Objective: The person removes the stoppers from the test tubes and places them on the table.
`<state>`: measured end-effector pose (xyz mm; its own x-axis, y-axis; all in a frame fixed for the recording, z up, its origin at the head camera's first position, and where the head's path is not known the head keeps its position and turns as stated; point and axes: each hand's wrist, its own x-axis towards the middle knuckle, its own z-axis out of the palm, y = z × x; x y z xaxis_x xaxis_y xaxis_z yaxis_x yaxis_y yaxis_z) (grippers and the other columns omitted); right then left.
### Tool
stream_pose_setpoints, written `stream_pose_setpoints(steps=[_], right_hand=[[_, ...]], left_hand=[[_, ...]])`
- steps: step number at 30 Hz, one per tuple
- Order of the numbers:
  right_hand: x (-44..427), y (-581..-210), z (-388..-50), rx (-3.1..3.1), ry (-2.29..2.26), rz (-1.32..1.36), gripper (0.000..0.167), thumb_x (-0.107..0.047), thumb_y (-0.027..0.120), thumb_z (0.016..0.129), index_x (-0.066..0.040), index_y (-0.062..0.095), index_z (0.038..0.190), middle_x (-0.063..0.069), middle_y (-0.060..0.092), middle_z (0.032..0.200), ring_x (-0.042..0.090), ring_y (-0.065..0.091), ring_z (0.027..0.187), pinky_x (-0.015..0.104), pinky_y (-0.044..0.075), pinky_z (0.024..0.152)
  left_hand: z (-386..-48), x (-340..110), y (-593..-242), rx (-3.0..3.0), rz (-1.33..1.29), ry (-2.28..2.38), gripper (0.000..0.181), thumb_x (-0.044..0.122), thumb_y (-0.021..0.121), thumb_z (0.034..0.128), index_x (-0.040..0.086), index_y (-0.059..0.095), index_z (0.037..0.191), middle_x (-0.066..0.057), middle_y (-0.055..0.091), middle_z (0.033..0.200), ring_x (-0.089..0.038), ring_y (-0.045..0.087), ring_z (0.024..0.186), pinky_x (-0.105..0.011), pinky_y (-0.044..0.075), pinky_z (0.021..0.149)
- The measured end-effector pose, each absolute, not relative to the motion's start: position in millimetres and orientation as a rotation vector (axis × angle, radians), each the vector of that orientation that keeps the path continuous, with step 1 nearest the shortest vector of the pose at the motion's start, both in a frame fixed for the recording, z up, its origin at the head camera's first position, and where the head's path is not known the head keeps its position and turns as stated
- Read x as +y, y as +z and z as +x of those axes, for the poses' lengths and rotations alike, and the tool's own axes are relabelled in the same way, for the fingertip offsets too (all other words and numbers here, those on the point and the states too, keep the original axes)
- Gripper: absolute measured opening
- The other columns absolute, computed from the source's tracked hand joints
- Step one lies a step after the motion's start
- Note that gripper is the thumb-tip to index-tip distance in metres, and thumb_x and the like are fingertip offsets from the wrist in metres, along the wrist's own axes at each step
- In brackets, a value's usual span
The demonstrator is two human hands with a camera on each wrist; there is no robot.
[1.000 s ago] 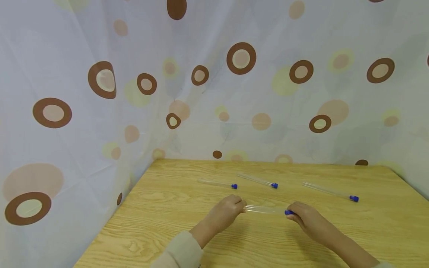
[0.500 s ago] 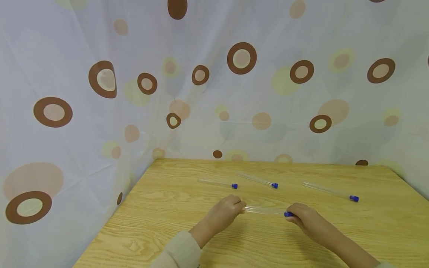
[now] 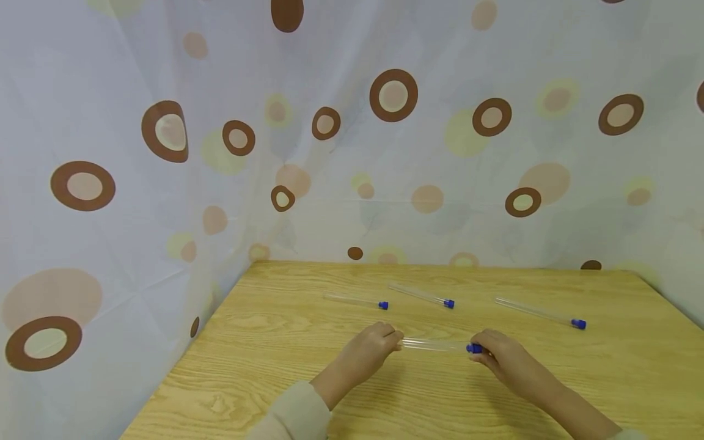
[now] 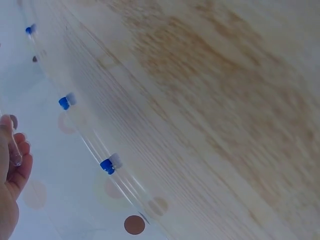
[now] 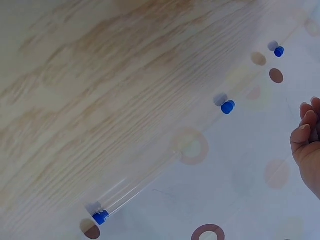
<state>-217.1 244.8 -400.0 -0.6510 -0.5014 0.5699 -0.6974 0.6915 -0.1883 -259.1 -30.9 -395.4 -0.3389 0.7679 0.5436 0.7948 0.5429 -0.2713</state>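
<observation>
My left hand (image 3: 370,351) holds a clear test tube (image 3: 431,344) by its left end, level above the table. In the left wrist view the tube's rounded end (image 4: 17,159) shows against the curled fingers of the left hand (image 4: 12,175). At the tube's right end, my right hand (image 3: 508,360) pinches a blue cap (image 3: 473,348) between thumb and fingers. The tube's clear edge reaches close to the cap; whether they touch, I cannot tell. At the right wrist view's edge the right hand (image 5: 311,150) shows curled fingers, its cap hidden.
Three blue-capped clear tubes lie farther back on the wooden table (image 3: 264,366): a left tube (image 3: 354,299), a middle tube (image 3: 418,293) and a right tube (image 3: 533,308). A dotted curtain (image 3: 330,159) hangs behind the table and along its left side.
The visible gap between the tube and the blue cap looks smaller than a second ago. More of the cap shows past the right fingers. The left hand stays almost still.
</observation>
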Motion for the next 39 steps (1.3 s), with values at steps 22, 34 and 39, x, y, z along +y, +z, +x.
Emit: stream_pose_setpoints(steps=[22, 34, 39], right_hand=[[247.2, -398.1, -218.2, -2.459, 0.601, 0.883, 0.018, 0.002, 0.071, 0.075, -0.006, 0.061, 0.088, -0.005, 0.057, 0.079, -0.009, 0.041, 0.065, 0.014, 0.041, 0.047], [251.2, -400.8, -218.7, -2.434, 0.588, 0.815, 0.02, 0.004, 0.072, 0.073, -0.004, 0.063, 0.089, -0.007, 0.057, 0.079, -0.009, 0.042, 0.065, 0.014, 0.041, 0.047], [252.8, -401.4, -219.4, -2.415, 0.577, 0.803, 0.02, 0.005, 0.072, 0.072, -0.002, 0.065, 0.089, -0.01, 0.055, 0.076, -0.01, 0.04, 0.064, 0.013, 0.041, 0.047]], left_hand=[[-259.3, -32.4, -394.9, -2.154, -1.218, -0.02, 0.017, 0.021, 0.066, 0.0846, 0.009, 0.067, 0.097, 0.003, 0.066, 0.087, -0.005, 0.062, 0.08, -0.005, 0.048, 0.076], [-263.6, -34.2, -398.3, -2.144, -1.211, -0.064, 0.014, 0.019, 0.068, 0.0826, 0.009, 0.068, 0.092, 0.003, 0.065, 0.083, -0.005, 0.061, 0.077, -0.006, 0.049, 0.074], [-266.0, -35.6, -397.1, -2.135, -1.194, -0.041, 0.012, 0.018, 0.069, 0.0822, 0.009, 0.068, 0.09, 0.003, 0.065, 0.081, -0.005, 0.061, 0.075, -0.006, 0.049, 0.072]])
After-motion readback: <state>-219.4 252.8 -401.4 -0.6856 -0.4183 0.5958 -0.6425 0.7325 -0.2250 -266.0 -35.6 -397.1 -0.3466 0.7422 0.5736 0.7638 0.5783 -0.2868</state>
